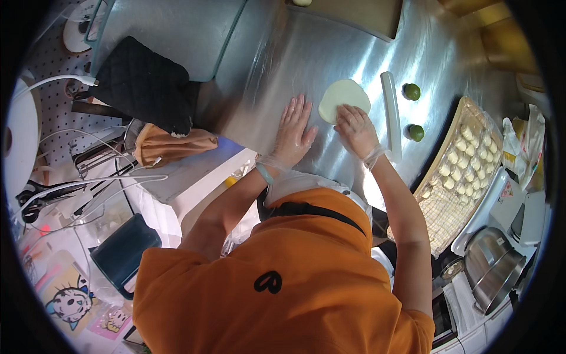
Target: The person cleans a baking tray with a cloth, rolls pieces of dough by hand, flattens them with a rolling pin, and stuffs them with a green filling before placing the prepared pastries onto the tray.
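Observation:
A flat round of pale dough lies on the steel worktop. My right hand, in a clear plastic glove, has its fingertips on the dough's lower right edge; whether they pinch it is hard to tell. My left hand, gloved too, rests palm down on the steel left of the dough, fingers extended and holding nothing. To the right of the dough lies a white rolling pin. Beyond the pin are two green balls, one farther off and one nearer.
At right, a tray holds many small pale dough pieces under clear film. Steel bowls stand below it. A metal tray is at the top. A black quilted cloth, scissors and a dark jug are at left.

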